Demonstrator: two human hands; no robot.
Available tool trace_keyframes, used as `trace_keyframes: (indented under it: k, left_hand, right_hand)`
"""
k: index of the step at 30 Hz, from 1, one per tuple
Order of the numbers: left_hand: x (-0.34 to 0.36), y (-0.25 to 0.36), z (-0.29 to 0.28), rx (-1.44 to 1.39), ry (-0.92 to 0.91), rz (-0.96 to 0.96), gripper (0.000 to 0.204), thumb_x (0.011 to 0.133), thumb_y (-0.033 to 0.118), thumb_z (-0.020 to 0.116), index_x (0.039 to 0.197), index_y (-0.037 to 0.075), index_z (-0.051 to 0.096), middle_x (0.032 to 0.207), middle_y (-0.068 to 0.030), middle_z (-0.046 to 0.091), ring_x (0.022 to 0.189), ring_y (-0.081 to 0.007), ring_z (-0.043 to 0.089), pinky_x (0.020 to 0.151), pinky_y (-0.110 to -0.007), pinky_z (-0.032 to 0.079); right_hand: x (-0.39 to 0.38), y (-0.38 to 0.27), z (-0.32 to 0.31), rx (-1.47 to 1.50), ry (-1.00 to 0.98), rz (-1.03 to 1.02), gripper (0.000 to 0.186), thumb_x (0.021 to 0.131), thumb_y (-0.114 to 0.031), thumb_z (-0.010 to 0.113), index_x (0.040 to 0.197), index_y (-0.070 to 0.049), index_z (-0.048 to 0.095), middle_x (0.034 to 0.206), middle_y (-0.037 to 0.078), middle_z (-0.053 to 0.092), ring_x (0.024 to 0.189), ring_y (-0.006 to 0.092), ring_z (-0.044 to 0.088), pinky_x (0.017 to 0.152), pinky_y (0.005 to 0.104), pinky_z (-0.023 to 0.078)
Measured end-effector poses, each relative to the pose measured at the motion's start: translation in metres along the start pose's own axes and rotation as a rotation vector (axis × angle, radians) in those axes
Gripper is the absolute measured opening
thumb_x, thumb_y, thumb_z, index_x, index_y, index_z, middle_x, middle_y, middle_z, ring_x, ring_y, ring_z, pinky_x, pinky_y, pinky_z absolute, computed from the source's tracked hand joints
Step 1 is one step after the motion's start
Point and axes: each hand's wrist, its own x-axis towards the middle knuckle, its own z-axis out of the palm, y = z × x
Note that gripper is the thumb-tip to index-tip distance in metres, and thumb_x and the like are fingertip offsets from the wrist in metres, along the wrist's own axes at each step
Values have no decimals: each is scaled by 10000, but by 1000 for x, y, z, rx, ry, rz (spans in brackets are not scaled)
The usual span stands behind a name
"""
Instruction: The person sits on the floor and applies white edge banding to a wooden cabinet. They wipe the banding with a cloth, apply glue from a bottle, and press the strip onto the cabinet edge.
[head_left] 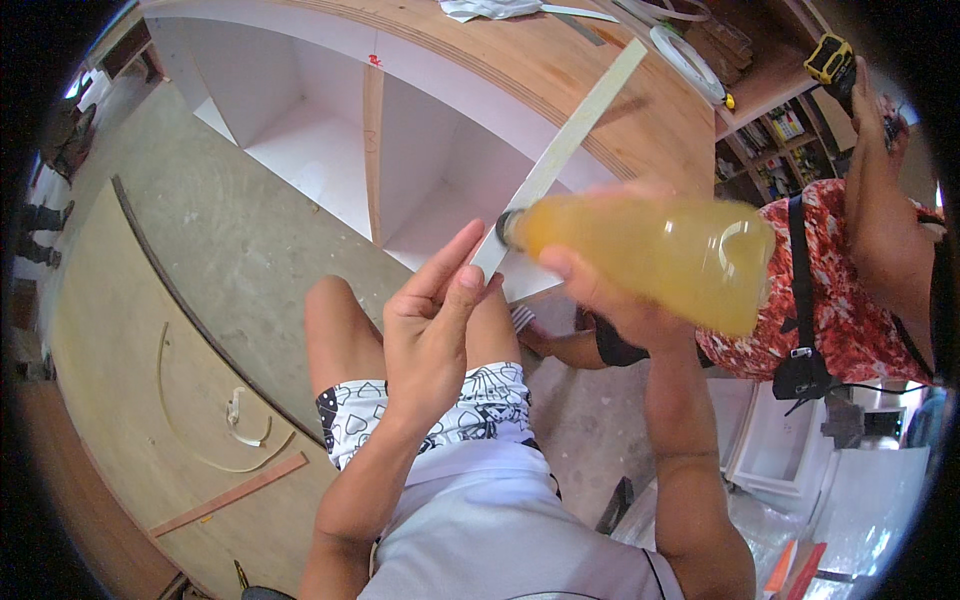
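Note:
My left hand pinches the lower end of a long, pale, flat strip between thumb and fingers. The strip slants up and to the right, its far end over the wooden top of a cabinet. In my right hand is a clear plastic bottle of yellowish liquid, perhaps glue. It lies on its side, its dark tip pointing left, at the strip just above my left fingertips; whether the tip touches cannot be made out. My right hand is slightly blurred.
The cabinet has white inner compartments. At left lies a large board with a wooden stick and a curled strip on it. On the right a co-worker in red-patterned clothing holds a yellow-and-black tool. A white tape roll rests on the cabinet top.

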Motion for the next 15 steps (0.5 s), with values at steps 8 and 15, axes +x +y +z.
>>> trace_keyframes:
  k: [8,15]
  left_hand:
    - [-5,-3,0,70,165,79,367,1004,132,698,1323,-45,655,1245,-139,710,1128,-142,660,988,-278,521]
    - [-7,1,-1,-43,140,63,393,983,81,706,1341,-59,625,1244,-153,702,1121,-164,669,960,-280,530]
  right_hand:
    - [-8,-4,3,-133,37,-146,526,757,-199,904,1190,-33,655,1079,89,687,960,238,663,867,365,532]
    - [-20,-9,16,115,206,52,492,766,-177,900,1172,-29,663,1099,92,674,977,227,661,868,346,525]
